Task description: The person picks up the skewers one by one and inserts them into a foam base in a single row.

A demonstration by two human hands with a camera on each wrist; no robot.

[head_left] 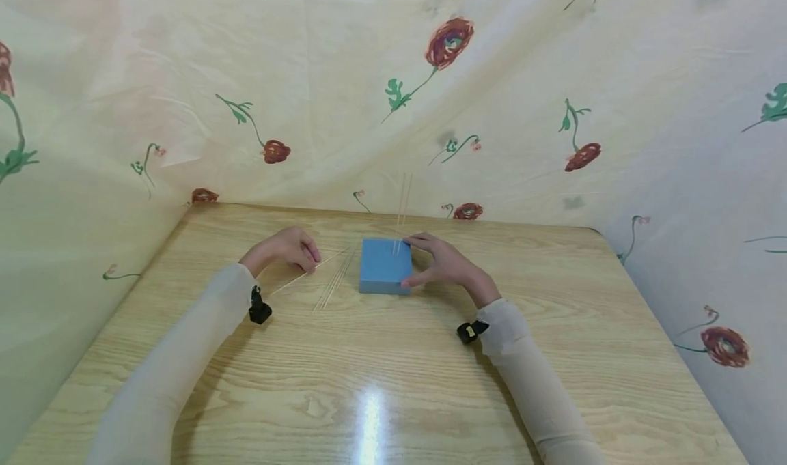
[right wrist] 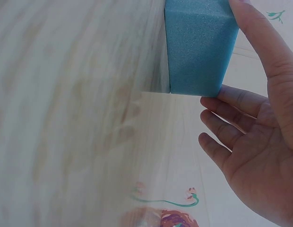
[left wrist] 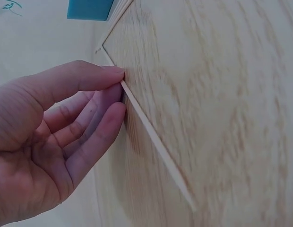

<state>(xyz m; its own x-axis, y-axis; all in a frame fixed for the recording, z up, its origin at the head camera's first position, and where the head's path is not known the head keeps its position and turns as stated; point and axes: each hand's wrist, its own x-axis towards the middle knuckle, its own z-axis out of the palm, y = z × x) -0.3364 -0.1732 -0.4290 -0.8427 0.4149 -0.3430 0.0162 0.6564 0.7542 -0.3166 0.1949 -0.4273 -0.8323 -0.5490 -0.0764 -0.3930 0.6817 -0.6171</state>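
A blue foam block (head_left: pixel 385 263) lies on the table with two thin wooden sticks (head_left: pixel 402 205) standing upright in it. My right hand (head_left: pixel 447 263) holds the block at its right side, thumb at the near corner and fingertips at the far one; in the right wrist view the hand (right wrist: pixel 260 113) spans the block (right wrist: pixel 198 52). Left of the block, my left hand (head_left: pixel 294 248) pinches a thin wooden stick (left wrist: pixel 158 144) that lies slanted along the tabletop. Between that hand and the block lies a small bunch of loose sticks (head_left: pixel 335 280).
The wood-grain table (head_left: pixel 381 356) carries all of this and reflects a bright light near its front. A flower-patterned cloth (head_left: pixel 344 96) hangs behind the table and along both sides.
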